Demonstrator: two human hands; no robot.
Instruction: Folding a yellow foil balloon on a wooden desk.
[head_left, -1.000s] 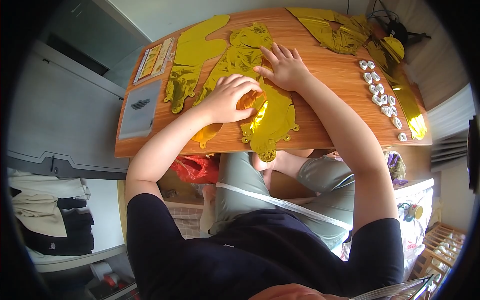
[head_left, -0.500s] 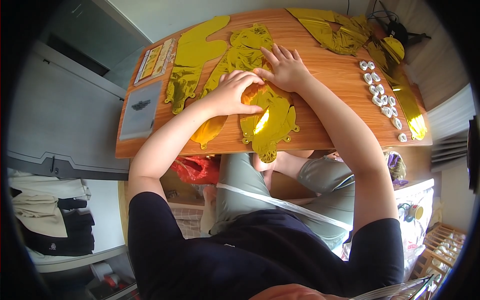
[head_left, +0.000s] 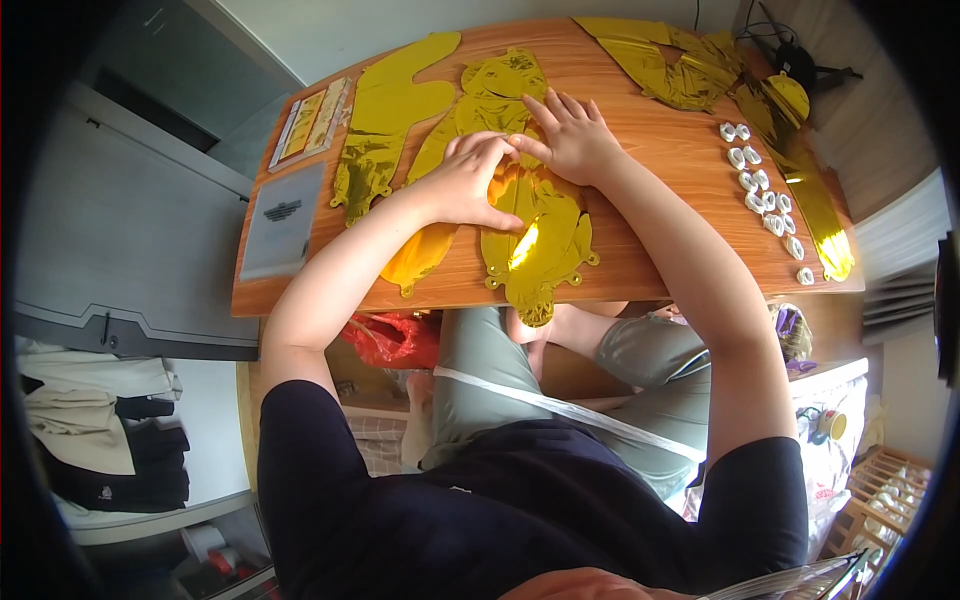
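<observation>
A flat, uninflated gold foil balloon [head_left: 545, 235] lies on the wooden table in front of me, its tabbed lower end hanging over the near edge. My left hand [head_left: 468, 183] rests on it with bent fingertips near the middle and the thumb spread apart lower down. Fingers fanned out, my right hand [head_left: 572, 138] presses at the balloon's right side, its thumb close to the left fingertips. The foil under my hands is partly hidden. Another flat gold foil balloon [head_left: 385, 110] is spread to the left.
More gold foil [head_left: 680, 70] covers the far right and runs down the right edge. Several small white ribbon coils [head_left: 768, 200] sit beside it. At left are a clear plastic packet [head_left: 283, 235] and a printed flat pack [head_left: 308, 125]. A red plastic bag [head_left: 395, 340] is below the table.
My left hand has shifted slightly, its fingers curling more and drawing nearer the right thumb. The right hand and balloon look almost unchanged.
</observation>
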